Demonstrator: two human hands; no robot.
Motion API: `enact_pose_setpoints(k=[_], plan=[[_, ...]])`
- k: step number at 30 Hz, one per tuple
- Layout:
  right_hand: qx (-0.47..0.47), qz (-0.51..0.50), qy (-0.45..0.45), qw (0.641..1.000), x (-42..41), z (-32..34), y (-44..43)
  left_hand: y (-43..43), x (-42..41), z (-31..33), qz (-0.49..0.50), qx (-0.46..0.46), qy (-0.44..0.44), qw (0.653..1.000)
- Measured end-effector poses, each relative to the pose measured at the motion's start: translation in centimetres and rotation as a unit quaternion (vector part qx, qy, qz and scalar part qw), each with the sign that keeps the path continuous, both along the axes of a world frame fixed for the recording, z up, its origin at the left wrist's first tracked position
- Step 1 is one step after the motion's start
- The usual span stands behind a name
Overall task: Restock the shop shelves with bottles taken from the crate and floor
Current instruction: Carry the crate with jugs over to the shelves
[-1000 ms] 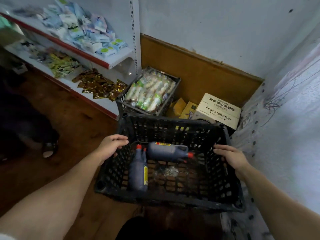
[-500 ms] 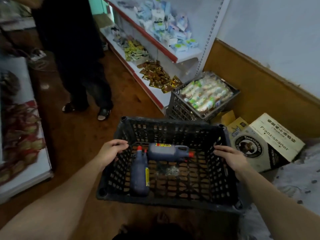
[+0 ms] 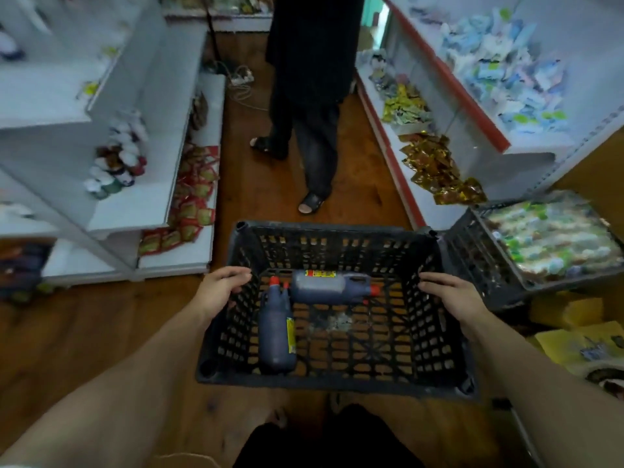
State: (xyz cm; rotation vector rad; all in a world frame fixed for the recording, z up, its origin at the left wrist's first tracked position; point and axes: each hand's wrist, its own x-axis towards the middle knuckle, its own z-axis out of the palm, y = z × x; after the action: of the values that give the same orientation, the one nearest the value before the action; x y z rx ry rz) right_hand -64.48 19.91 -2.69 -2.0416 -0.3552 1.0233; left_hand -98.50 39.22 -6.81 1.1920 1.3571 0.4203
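I carry a black plastic crate (image 3: pixel 337 378) in front of me, above the wooden floor. My left hand (image 3: pixel 219 292) grips its left rim and my right hand (image 3: pixel 449 297) grips its right rim, fingers curled over the edges. Two dark blue bottles with red caps lie inside. One bottle (image 3: pixel 276 332) lies lengthwise at the left, the other bottle (image 3: pixel 329 287) lies crosswise along the far side. White shelves (image 3: pixel 128 211) stand at the left and further shelves (image 3: pixel 472 106) at the right.
A person in dark clothes and sandals (image 3: pixel 305 130) stands in the aisle straight ahead. A second black crate (image 3: pixel 479 265) full of wrapped goods sits at the right, with yellow cardboard boxes (image 3: pixel 574 342) beside it. Cables (image 3: pixel 241 81) lie on the floor beyond.
The view has swung left from the wall corner to the aisle between the shelves. The crate has turned with me; both hands keep their grip and the bottles lie as before.
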Motion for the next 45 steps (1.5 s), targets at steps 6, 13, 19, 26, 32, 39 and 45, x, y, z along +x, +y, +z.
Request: enact_pose_setpoints(k=[6, 13, 19, 26, 32, 39, 45], plan=[[-0.007, 0.159, -0.005, 0.987, -1.8, -0.4, 8.6, -1.4, -5.6, 0.2, 0.131, 0.017, 0.019, 0.991], [-0.008, 0.335, -0.019, 0.942, -6.7, -0.4, 19.1, -5.4, -11.3, -0.3, 0.323, 0.022, 0.017, 0.946], [0.003, 0.436, -0.034, 0.899, -15.0, -0.8, 26.5, -8.0, -17.3, -0.9, 0.437, 0.004, 0.002, 0.899], [0.005, 0.517, -0.02, 0.856, -26.1, -1.2, 31.6, -9.3, -25.2, -0.9, 0.509, -0.003, -0.005, 0.861], [0.009, 0.573, -0.014, 0.82, -35.1, -1.2, 35.7, -9.1, -31.3, -0.4, 0.572, -0.01, 0.008, 0.82], [0.007, 0.628, -0.014, 0.778, -45.6, -2.8, 43.1, -6.4, -37.7, -0.7, 0.628, -0.011, 0.011, 0.778], [-0.005, 0.683, 0.016, 0.73, -55.4, -3.7, 51.1, -1.8, -43.0, -0.7, 0.681, -0.025, 0.01, 0.731]])
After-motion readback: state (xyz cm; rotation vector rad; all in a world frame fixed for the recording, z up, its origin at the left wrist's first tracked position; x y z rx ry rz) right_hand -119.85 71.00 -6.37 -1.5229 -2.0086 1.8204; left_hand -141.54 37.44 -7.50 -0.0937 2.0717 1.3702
